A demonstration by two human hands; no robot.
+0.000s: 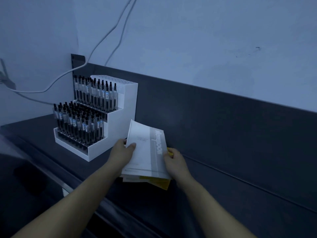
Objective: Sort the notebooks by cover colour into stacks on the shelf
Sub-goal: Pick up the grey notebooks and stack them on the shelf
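The step in hand seemed to be the sorting itself. The pile of notebooks (135, 178) lay on the dark shelf (231, 160) between the two hands, with its top one partly raised. The left hand (122, 152) pinched the white notebook (147, 152) at its left edge, thumb on the cover and fingers under it, so the far end of the cover curved upward. The right hand (175, 162) had its fingers curled round the right edge of the pile, where a little yellow showed at the fingertips.

I judge that the next move was to free the white notebook from those below and lay it on bare shelf beside the right hand, while that hand kept the rest in place. The cover looked thin and soft, so it would probably sag without support.

The white notebook had a grey band with pale lettering along the side nearest the right hand; the small print was not readable. Under it, a yellow notebook (161, 183) stuck out below the right hand's wrist.
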